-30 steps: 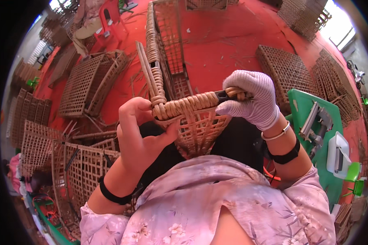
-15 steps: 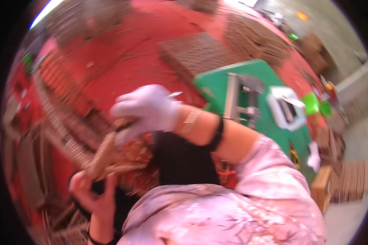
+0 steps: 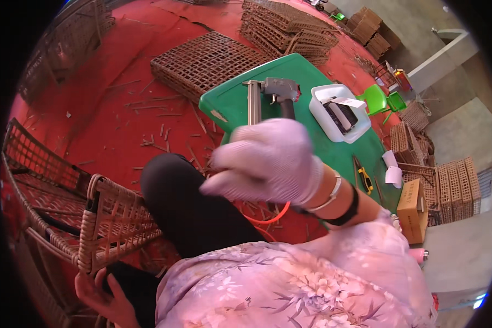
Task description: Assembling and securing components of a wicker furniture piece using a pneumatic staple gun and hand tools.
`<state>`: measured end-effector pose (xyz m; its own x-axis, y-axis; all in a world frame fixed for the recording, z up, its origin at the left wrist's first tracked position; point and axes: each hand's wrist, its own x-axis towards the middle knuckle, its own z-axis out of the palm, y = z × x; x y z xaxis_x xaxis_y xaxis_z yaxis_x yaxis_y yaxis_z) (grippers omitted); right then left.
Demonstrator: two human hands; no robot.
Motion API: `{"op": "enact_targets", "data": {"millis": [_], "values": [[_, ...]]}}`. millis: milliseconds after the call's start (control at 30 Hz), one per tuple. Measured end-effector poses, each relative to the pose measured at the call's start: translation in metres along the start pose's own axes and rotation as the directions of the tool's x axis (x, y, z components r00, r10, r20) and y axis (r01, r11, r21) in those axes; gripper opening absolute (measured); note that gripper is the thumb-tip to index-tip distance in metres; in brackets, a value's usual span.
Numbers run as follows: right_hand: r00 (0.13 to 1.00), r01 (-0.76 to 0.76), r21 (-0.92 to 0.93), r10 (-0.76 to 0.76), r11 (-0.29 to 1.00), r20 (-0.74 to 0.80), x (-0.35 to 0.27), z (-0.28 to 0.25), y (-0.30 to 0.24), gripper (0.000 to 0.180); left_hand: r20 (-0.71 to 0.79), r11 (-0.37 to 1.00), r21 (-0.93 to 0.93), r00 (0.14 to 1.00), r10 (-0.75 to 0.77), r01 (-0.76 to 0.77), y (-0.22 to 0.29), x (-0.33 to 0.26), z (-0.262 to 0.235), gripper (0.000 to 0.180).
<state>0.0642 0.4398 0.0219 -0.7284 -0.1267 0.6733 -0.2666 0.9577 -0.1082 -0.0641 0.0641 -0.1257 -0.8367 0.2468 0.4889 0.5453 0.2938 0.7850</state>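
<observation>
A brown woven wicker frame [image 3: 117,218], with a slanted back panel and braided edges, stands at the left. My bare left hand [image 3: 106,298] is open beneath its near lower corner, thumb and fingers apart, fingertips close to or touching the braid. My right hand [image 3: 268,161], in a white glove and slightly blurred, is raised over my knee with its fingers curled in. Whatever those fingers may hold is hidden. Just beyond it, a nail gun [image 3: 281,90] lies on a green table [image 3: 246,87], its handle partly covered by the glove.
On the table are a white plastic tub [image 3: 341,117] with dark strips inside and yellow-handled pliers [image 3: 365,177]. A cardboard box [image 3: 413,210] stands at the right. Stacked wicker panels [image 3: 213,63] lie on the red floor among scraps. An orange hose [image 3: 270,216] loops below my right hand.
My right hand has moved away from the wicker frame, rightward toward the table. The view has turned, so more of the frame shows. My left hand stays by the frame's lower corner.
</observation>
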Motion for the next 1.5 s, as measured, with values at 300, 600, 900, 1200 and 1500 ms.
{"op": "enact_targets", "data": {"millis": [300,600,900,1200,1500], "values": [[0.713,-0.528,-0.624,0.7,0.575,0.041,-0.211,-0.072,0.101,0.03,0.17,0.982,-0.19,0.985,0.043,-0.01,0.012,-0.002,-0.002,0.054],[0.194,-0.957,-0.196,0.974,0.214,0.116,-0.143,-0.037,0.204,0.083,0.149,0.981,-0.165,0.981,0.123,-0.098,0.025,-0.003,-0.006,0.055],[-0.106,-0.91,0.289,0.842,-0.296,0.529,-0.139,0.004,0.259,0.059,0.169,0.981,-0.141,0.973,0.155,-0.132,0.034,0.0,-0.011,0.047],[-0.189,-0.82,0.347,0.788,-0.455,0.586,-0.087,-0.008,0.211,0.041,0.175,0.973,-0.024,0.957,0.232,-0.231,0.036,0.013,-0.01,0.047],[0.07,-0.976,0.215,0.871,-0.042,0.487,0.007,-0.031,0.081,0.027,0.108,0.976,-0.015,0.97,0.217,-0.217,0.042,0.021,-0.016,0.049]]}}
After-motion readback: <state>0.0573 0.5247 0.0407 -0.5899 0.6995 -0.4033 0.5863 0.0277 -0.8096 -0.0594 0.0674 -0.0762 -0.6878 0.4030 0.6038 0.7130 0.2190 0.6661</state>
